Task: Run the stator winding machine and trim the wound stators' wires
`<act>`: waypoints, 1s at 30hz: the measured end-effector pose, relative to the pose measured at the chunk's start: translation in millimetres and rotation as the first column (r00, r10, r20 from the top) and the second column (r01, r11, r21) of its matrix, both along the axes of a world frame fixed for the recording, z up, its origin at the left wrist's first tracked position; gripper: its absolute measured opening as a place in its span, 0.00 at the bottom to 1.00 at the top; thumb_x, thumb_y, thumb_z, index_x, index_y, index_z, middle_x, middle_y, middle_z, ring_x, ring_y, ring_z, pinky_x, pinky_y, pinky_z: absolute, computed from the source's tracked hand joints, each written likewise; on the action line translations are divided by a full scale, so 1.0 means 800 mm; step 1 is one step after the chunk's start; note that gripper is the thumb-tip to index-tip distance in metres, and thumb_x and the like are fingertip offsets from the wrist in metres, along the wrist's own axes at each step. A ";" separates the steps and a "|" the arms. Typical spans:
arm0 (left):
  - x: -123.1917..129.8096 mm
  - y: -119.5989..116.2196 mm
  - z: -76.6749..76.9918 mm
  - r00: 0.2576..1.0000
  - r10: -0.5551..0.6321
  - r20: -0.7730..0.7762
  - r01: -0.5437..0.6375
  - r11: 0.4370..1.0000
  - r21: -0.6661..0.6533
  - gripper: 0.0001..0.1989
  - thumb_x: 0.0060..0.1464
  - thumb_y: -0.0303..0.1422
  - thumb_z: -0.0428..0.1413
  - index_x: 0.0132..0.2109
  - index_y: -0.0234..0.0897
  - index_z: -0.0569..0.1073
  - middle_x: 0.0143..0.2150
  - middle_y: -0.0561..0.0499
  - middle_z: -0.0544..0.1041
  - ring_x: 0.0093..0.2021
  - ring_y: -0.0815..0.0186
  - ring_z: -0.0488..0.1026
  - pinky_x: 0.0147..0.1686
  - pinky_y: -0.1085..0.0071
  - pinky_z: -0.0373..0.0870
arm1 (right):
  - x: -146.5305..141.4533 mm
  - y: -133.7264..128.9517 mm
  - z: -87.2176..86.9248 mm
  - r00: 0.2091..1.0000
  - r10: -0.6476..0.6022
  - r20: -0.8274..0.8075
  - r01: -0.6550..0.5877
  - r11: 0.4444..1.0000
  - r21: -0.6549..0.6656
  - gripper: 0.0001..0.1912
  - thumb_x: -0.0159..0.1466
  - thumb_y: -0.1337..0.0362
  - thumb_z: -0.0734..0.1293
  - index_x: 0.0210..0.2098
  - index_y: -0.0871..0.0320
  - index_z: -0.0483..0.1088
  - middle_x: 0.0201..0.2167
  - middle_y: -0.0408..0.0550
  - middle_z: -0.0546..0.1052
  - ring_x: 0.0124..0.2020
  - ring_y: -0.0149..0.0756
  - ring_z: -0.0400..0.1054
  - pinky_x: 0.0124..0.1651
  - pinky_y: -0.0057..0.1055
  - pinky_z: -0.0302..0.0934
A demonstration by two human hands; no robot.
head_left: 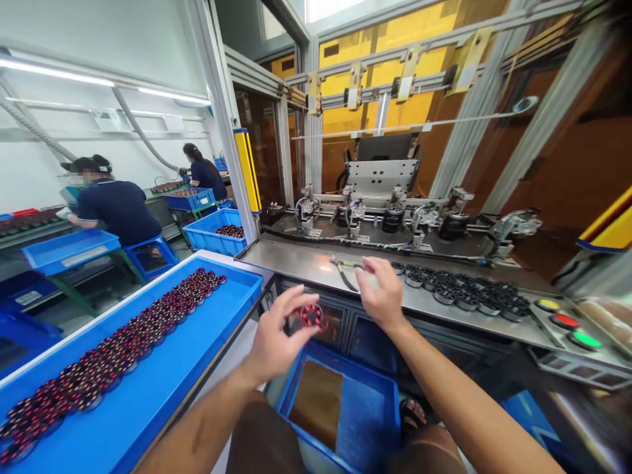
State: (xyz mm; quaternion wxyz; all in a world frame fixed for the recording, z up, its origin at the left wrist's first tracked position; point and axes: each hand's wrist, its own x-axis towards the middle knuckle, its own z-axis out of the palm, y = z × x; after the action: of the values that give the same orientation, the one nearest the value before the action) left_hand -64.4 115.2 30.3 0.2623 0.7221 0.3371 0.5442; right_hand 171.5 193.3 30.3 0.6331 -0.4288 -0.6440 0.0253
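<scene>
My left hand (279, 336) is closed on a small round motor stator (311, 315) with red and black parts, pinched at its rim between thumb and fingers. It is held up in front of the metal ledge (291, 260). My right hand (380, 289) is raised to the right of it, fingers curled together; whatever they may hold is hidden. Just left of the right hand, cutting pliers (343, 271) with yellow-green and black handles lie on the ledge. A cluster of black ring-shaped parts (464, 286) sits farther right on the same ledge.
At left, a long blue tray (222, 322) holds rows of similar stators. Behind the ledge stands a machine with several fixtures (392, 217). Yellow, red and green buttons (585, 340) are at right. A blue bin (368, 408) lies below. Two co-workers (116, 207) sit at far left.
</scene>
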 end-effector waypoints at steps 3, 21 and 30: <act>-0.011 -0.074 -0.024 0.998 -0.025 0.063 0.013 0.984 0.180 0.37 0.53 0.23 0.65 0.66 0.45 0.60 0.55 0.43 0.81 0.52 0.61 0.80 0.52 0.66 0.78 | -0.031 -0.112 -0.017 0.967 0.243 -0.081 -0.255 0.945 -0.207 0.12 0.70 0.55 0.62 0.41 0.57 0.72 0.29 0.46 0.75 0.30 0.35 0.70 0.35 0.32 0.68; 0.039 -0.139 -0.037 0.946 -0.243 0.213 0.241 0.970 0.033 0.42 0.48 0.23 0.69 0.67 0.45 0.60 0.50 0.45 0.82 0.47 0.64 0.80 0.47 0.71 0.78 | 0.004 -0.287 -0.076 0.255 0.366 -0.895 -0.966 0.140 -0.218 0.17 0.57 0.55 0.76 0.23 0.59 0.70 0.19 0.40 0.67 0.19 0.23 0.57 0.23 0.22 0.51; 0.046 -0.140 -0.033 0.995 -0.085 -0.045 0.095 0.947 0.307 0.41 0.51 0.22 0.65 0.68 0.45 0.60 0.46 0.44 0.79 0.45 0.60 0.76 0.43 0.64 0.79 | -0.069 -0.313 -0.063 0.182 0.046 -0.982 -0.969 0.181 -0.171 0.15 0.53 0.58 0.79 0.28 0.61 0.73 0.23 0.47 0.79 0.19 0.25 0.68 0.22 0.20 0.62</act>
State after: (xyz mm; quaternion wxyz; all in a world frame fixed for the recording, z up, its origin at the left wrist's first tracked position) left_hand -27.4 3.5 3.6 0.1654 0.7772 0.2186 0.5664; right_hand 116.6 -57.2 -19.7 0.4720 -0.2774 -0.2516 0.7981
